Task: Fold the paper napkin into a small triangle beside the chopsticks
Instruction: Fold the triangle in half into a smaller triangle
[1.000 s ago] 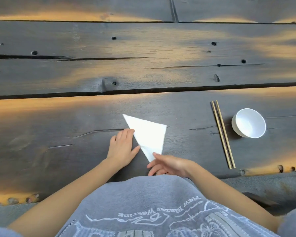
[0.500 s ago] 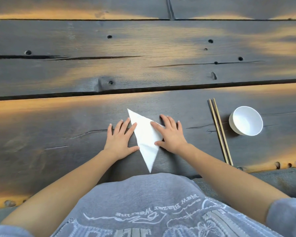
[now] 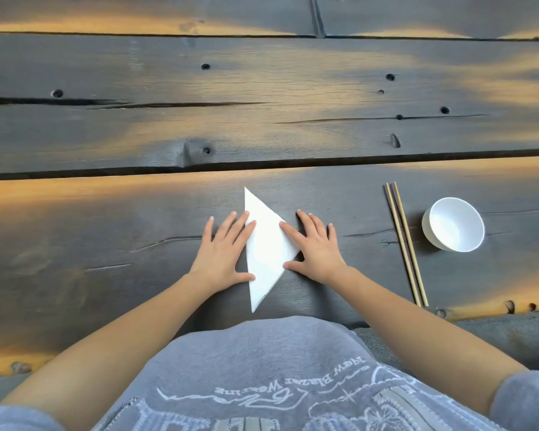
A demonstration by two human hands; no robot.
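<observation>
I see the paper napkin (image 3: 266, 244) at lower centre of the frame, lying flat on the dark wooden table (image 3: 106, 237), already folded to a white triangle: long straight edge on its left side running up-down, one tip pointing toward the top of the frame, one toward the bottom, third corner poking right. My left hand (image 3: 223, 255) is flat, palm down, fingers spread, just left of the napkin, with its fingertips (image 3: 252, 224) and thumb touching the long edge. My right hand (image 3: 316, 248) is also flat and spread on the right side, index finger lying on the paper, thumb at the lower right edge. Neither hand grips anything (both just pressing down), and they sit apart with the napkin between.

Chopsticks (image 3: 405, 244), a pair, lie side by side right of centre, near the right hand, not touching it. A white bowl (image 3: 453, 223) sits just right of them, tilted, opening facing up-left. Grey printed shirt (image 3: 262, 384) fills the bottom of the frame.
</observation>
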